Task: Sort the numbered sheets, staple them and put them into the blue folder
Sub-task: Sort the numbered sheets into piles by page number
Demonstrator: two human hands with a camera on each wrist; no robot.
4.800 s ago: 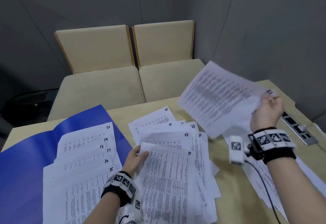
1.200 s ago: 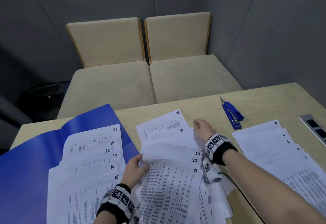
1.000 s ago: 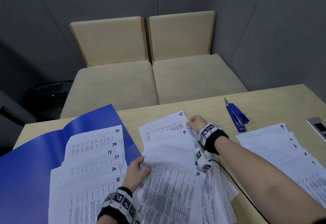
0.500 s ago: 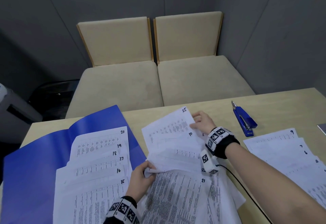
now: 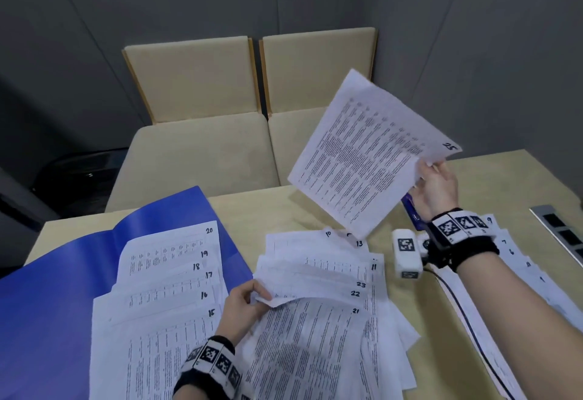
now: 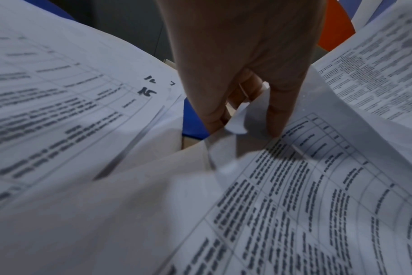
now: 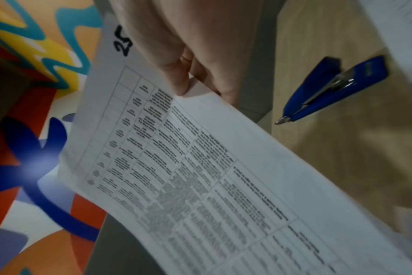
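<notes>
In the lower middle of the head view the left hand [image 5: 243, 308] pinches the lifted corner of a sheet in the middle pile [image 5: 318, 311], whose visible numbers run 21, 22, 23, with 10, 11 and 13 behind. The left wrist view shows what the head view hides: thumb and fingers [image 6: 280, 115] closed on that curled corner, with sheet 15 [image 6: 59, 111] at the left of the frame. Left of the hand, the fanned stack numbered 15 to 20 [image 5: 164, 276] lies on the open blue folder [image 5: 56, 289] on the surface [image 5: 277, 210]. At the lower right a third fan [image 5: 517, 261] shows 9, 7 and 6 past the right forearm. Higher, at the right of the frame, the right hand [image 5: 437, 190] holds sheet 25 [image 5: 369, 153] in the air by its numbered edge, fingers clamped on the paper. Only the right wrist view shows the blue stapler [image 7: 336, 87] clearly, lying on the wood. Farthest off stand two beige chairs [image 5: 252, 109].
</notes>
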